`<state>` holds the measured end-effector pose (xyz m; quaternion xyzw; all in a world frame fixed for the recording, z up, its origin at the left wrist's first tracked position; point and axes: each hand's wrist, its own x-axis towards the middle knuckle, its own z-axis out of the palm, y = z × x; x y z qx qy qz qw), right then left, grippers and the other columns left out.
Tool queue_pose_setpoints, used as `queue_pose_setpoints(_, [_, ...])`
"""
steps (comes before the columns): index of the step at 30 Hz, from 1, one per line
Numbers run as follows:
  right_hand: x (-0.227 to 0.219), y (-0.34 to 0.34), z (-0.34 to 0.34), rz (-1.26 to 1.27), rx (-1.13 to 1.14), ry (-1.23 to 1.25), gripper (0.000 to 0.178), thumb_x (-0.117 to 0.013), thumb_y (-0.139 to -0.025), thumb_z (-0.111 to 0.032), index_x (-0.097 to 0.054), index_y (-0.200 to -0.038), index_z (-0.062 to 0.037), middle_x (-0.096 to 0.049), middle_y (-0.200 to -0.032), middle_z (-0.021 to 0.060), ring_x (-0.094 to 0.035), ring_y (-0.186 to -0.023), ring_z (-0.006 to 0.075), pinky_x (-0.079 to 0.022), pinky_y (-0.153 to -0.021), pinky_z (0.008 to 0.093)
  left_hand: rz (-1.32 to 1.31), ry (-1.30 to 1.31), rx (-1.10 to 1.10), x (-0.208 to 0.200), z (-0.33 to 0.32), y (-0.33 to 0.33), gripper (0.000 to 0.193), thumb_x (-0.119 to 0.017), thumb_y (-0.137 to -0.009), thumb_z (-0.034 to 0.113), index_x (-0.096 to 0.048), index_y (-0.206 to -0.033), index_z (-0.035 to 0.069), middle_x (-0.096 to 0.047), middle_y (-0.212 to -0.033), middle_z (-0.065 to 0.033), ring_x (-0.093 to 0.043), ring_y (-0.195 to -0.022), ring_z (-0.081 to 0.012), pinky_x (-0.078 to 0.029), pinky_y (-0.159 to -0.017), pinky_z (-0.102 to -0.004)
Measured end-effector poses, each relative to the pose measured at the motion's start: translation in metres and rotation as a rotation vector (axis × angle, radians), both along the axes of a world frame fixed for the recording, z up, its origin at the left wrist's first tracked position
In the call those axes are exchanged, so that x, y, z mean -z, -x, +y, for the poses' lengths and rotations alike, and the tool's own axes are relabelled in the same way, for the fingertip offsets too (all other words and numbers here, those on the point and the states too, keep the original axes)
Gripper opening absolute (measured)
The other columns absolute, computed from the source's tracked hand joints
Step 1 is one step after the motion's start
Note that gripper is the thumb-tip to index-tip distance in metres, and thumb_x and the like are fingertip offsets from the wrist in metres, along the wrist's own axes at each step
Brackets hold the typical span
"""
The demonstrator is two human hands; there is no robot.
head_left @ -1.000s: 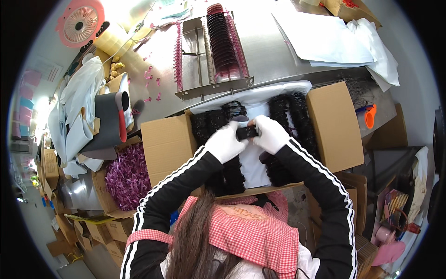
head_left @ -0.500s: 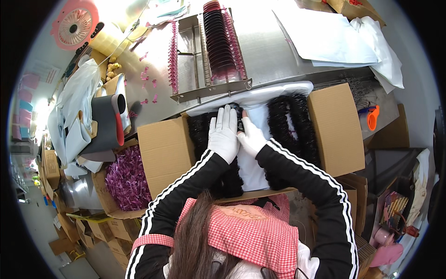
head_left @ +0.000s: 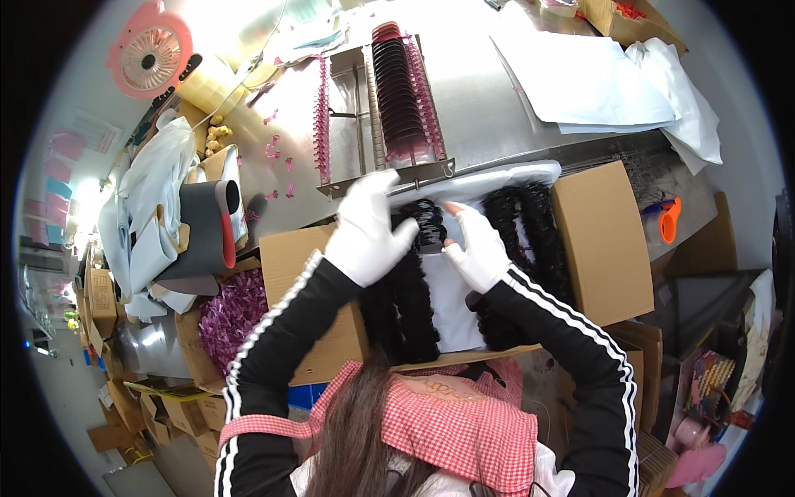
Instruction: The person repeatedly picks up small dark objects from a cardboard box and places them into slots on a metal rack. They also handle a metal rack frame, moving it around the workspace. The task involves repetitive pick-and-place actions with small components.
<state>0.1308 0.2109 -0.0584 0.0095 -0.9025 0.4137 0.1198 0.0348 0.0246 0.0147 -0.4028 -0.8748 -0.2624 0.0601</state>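
Note:
A cardboard box [head_left: 603,244] with its side flaps folded out stands before me, lined with a white sheet [head_left: 450,311]. Rows of black, fuzzy-looking pieces lie along its left [head_left: 414,311] and right [head_left: 542,240] sides. A short black bundle [head_left: 426,225] sits near the far end, between my hands. My gloved left hand [head_left: 366,230] is raised over the box's left side, fingers stretched, thumb toward the bundle. At the bundle's right, my gloved right hand [head_left: 479,248] has thumb and forefinger apart, its bare fingertips close to it; whether they touch it I cannot tell.
Behind the box, a metal rack [head_left: 385,170] carries dark discs and pink clips on the steel table. White sheets [head_left: 600,83] lie far right, an orange tape dispenser [head_left: 669,222] nearer. Purple pieces [head_left: 233,319] fill a carton at left. A pink fan [head_left: 149,54] stands far left.
My left hand has lifted off the black row and moved left, away from my right hand. The right hand has shifted slightly right and down. The short black bundle now shows between them.

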Motion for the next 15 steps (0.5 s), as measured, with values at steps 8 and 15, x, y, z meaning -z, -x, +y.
queue_pose_setpoints(8, [-0.04,0.084,-0.06,0.384,-0.218,-0.36,0.063,-0.073,-0.069,-0.021,-0.054,-0.122,0.0064,-0.049,-0.132,0.017,-0.044,-0.123,0.0354,-0.035,-0.107,0.0431,-0.115,0.288,-0.061,-0.032,0.043,0.144,0.094,-0.088,-0.061,0.045,-0.049,-0.126,-0.009,-0.054,-0.123,-0.0267,-0.054,-0.117,-0.0366,-0.044,-0.102,-0.0378])
queue_pose_setpoints(15, [-0.049,0.104,-0.051,0.132,-0.345,-0.302,0.061,-0.072,-0.074,-0.022,-0.056,-0.127,0.0019,-0.059,-0.12,0.0136,-0.046,-0.124,0.0304,-0.033,-0.108,0.041,-0.338,0.418,-0.079,-0.046,0.074,0.133,0.106,-0.084,-0.063,0.05,-0.034,-0.131,-0.014,-0.06,-0.111,-0.0336,-0.063,-0.105,-0.0391,-0.05,-0.094,-0.0366])
